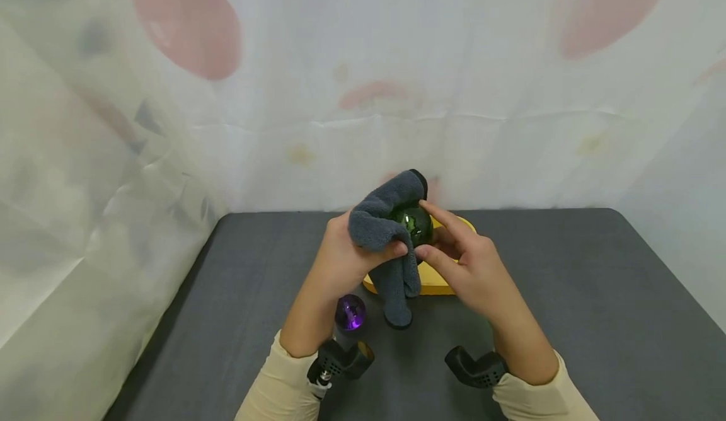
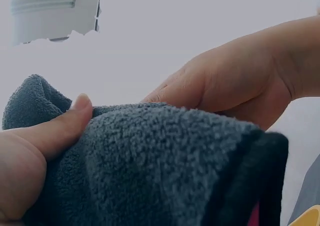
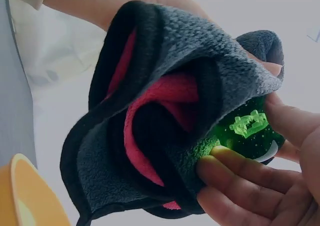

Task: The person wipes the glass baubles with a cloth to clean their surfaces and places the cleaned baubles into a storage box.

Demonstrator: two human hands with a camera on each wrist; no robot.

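Observation:
A dark green glass ball [image 1: 416, 224] is held above the table between both hands. My left hand [image 1: 346, 258] grips a grey cloth [image 1: 381, 222] with a black edge and a red inner side [image 3: 165, 96], pressed over the ball's left half. Its thumb [image 2: 55, 131] lies across the cloth [image 2: 150, 171]. My right hand [image 1: 465, 263] holds the ball [image 3: 250, 131] from the right with fingertips [image 3: 225, 158] and thumb. The cloth's tail hangs down toward the table.
A yellow wooden tray [image 1: 437, 285] lies on the grey table [image 1: 567, 295] under the hands; its edge [image 3: 30, 196] shows in the right wrist view. A purple glass ball [image 1: 350, 313] stands by my left forearm. White patterned curtains [image 1: 363, 80] enclose the back and sides.

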